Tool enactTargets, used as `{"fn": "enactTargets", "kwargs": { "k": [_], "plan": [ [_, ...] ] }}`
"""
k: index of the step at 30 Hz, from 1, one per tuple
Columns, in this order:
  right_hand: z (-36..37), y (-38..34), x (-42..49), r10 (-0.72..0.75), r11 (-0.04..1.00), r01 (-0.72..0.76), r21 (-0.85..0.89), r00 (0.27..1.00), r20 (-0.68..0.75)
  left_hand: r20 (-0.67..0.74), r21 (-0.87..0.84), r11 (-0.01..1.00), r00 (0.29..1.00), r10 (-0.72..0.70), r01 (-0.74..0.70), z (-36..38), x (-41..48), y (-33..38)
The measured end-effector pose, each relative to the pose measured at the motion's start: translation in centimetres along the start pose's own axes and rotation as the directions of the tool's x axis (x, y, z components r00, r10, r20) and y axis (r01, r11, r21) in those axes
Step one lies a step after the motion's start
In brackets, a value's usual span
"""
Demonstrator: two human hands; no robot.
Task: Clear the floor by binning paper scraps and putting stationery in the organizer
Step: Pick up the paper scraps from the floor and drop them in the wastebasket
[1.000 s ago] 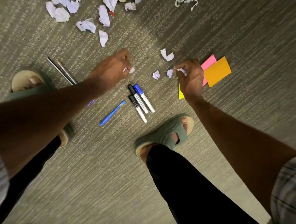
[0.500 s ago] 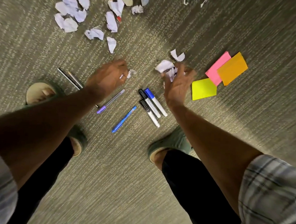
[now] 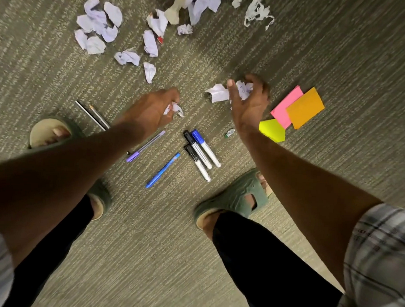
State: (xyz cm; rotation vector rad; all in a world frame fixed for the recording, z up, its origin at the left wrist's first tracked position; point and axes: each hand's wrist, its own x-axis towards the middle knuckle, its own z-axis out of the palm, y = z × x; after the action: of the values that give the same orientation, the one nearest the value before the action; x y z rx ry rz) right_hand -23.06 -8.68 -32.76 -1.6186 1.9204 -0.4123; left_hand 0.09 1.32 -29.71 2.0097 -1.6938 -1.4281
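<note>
My left hand is closed on a small white paper scrap above the carpet. My right hand, palm up, grips several crumpled paper scraps between thumb and fingers. On the carpet below lie three markers, a blue pen, a purple-capped pen and two pencils. Pink, orange and yellow sticky notes lie right of my right hand. Many crumpled scraps lie scattered farther away.
My two feet in green slippers stand on the grey-green carpet, either side of the pens. A tiny green-and-white scrap lies near my right wrist. A torn white strip lies at the top. Neither bin nor organizer is in view.
My right hand left the sticky notes, moved left, gathered the scraps near the markers and turned palm up. The view drew back, showing more scraps. My left hand kept its scrap.
</note>
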Motion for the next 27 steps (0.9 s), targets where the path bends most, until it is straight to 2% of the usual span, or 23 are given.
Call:
{"fn": "enactTargets", "kwargs": {
  "k": [2, 3, 7, 11, 14, 20, 24, 27],
  "plan": [
    [1.0, -0.6, -0.1, 0.029, 0.996, -0.028, -0.087, 1.000, 0.009, 0.027, 0.031, 1.000, 1.000, 0.003, -0.004, 0.3, 0.4, 0.4],
    [1.4, -1.0, -0.7, 0.019, 0.992, -0.010, -0.126, 0.998, 0.064, 0.040, 0.061, 0.998, 0.999, 0.011, -0.013, 0.6, 0.4, 0.5],
    [2.6, -1.8, -3.3, -0.123, 0.971, 0.171, -0.166, 0.956, 0.266, 0.003, 0.121, 0.992, 1.000, 0.027, -0.027, 1.5, 0.9, 0.2],
    [2.9, -0.9, -4.0, -0.273, 0.875, 0.372, -0.310, 0.907, 0.319, -0.021, 0.111, 0.991, 0.997, 0.073, -0.070, 1.8, 1.6, -0.5],
    [1.9, -0.1, -3.4, -0.297, 0.874, 0.402, -0.273, 0.887, 0.353, -0.036, 0.089, 0.995, 0.998, 0.057, -0.054, 1.8, 1.9, -0.8],
    [-2.2, -1.0, -3.4, -0.142, 0.979, 0.171, -0.113, 0.963, 0.228, -0.162, 0.012, 0.999, 0.986, -0.038, 0.041, -1.4, -0.6, -0.9],
    [-6.0, -4.5, -3.1, -0.091, 0.994, 0.100, -0.039, 0.977, 0.194, -0.193, -0.022, 0.998, 0.980, -0.056, 0.053, -5.3, -3.1, 0.9],
    [-8.4, -9.1, -3.1, 0.018, 0.996, -0.033, 0.081, 0.984, 0.175, -0.267, -0.083, 0.996, 0.962, -0.051, 0.030, -9.0, -5.0, 3.2]
  ]
}}
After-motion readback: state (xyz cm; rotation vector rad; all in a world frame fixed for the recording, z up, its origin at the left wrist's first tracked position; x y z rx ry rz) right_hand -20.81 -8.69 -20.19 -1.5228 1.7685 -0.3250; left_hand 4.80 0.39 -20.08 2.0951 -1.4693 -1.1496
